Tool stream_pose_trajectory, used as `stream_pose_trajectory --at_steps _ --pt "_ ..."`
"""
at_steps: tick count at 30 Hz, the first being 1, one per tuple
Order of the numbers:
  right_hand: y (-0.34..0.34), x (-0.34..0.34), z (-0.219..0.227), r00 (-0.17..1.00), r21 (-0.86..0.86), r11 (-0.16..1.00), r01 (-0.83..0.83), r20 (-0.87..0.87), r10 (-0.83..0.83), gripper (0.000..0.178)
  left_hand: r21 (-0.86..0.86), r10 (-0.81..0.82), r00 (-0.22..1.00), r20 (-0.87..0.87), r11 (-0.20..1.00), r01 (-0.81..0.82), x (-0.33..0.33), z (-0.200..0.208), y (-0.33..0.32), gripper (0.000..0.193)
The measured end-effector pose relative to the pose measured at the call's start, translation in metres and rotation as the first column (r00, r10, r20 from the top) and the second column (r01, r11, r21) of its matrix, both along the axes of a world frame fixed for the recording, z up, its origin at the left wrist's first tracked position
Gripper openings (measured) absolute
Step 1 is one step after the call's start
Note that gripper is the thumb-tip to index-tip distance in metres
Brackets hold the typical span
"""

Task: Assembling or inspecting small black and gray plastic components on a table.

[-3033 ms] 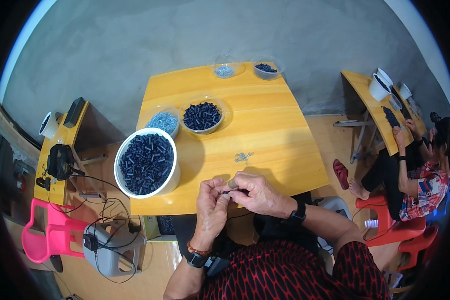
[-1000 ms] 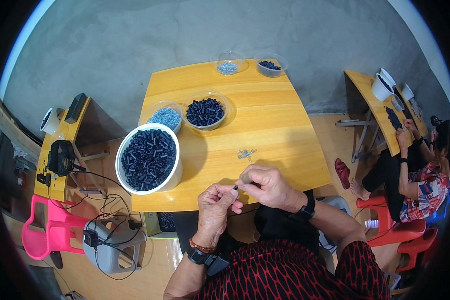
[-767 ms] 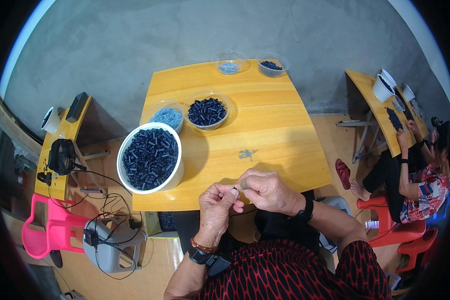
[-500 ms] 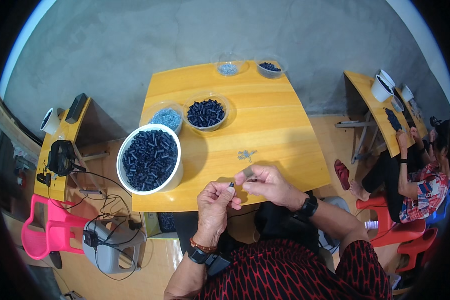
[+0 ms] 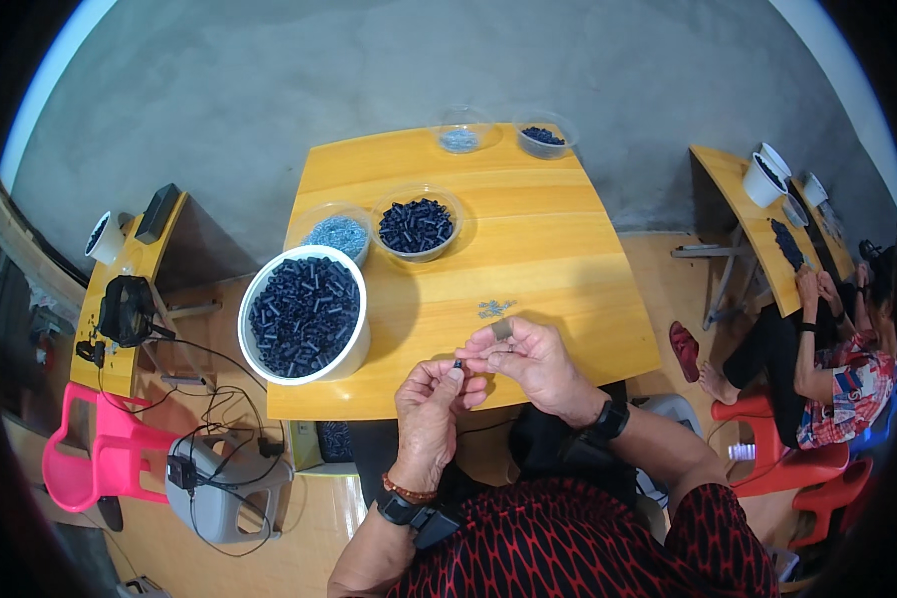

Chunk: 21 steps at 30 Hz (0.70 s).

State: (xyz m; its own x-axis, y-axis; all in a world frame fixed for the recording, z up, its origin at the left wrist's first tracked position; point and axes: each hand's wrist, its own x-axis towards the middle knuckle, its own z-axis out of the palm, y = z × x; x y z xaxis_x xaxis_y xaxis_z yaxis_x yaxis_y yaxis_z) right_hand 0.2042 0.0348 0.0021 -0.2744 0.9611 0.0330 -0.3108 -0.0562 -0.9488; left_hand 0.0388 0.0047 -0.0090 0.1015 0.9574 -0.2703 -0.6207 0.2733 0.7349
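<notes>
Between the thumb and fingers of my left hand [image 5: 427,407] a small dark cylindrical piece [image 5: 457,365] stands with its end showing. My right hand [image 5: 540,367] is right beside it, thumb and fingers pinched together; what they hold, if anything, is too small to name. A tan band wraps one right finger. Just beyond my hands, a small pile of thin silvery metal pieces [image 5: 495,308] lies on the yellow wooden table [image 5: 538,239]. To the left, a white bucket [image 5: 362,339] is full of dark cylindrical pieces like the held one.
Behind the bucket are a clear bowl of silvery pieces [image 5: 336,236] and a clear bowl of dark pieces [image 5: 416,227]. Two more bowls [image 5: 459,140] [image 5: 542,140] stand at the far edge. At right, another person [image 5: 847,379] works at a separate table. Cables and stools lie left.
My right hand's fingers have drawn together and its banded finger has lifted slightly. The left hand still grips the dark piece. The whole view has shifted slightly.
</notes>
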Motion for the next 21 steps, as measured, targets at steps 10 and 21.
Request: stream_pose_trajectory --at_steps 10,21 --pt "-0.008 -0.044 0.007 0.752 0.619 0.767 -0.17 0.584 -0.305 0.025 -0.146 0.101 0.898 0.429 0.988 -0.041 -0.015 -0.005 0.006 0.023" --pt "0.008 -0.022 0.012 0.792 0.607 0.794 -0.033 0.5 -0.35 0.011 -0.105 0.042 0.875 0.482 0.994 0.011 -0.017 -0.005 0.01 0.022"
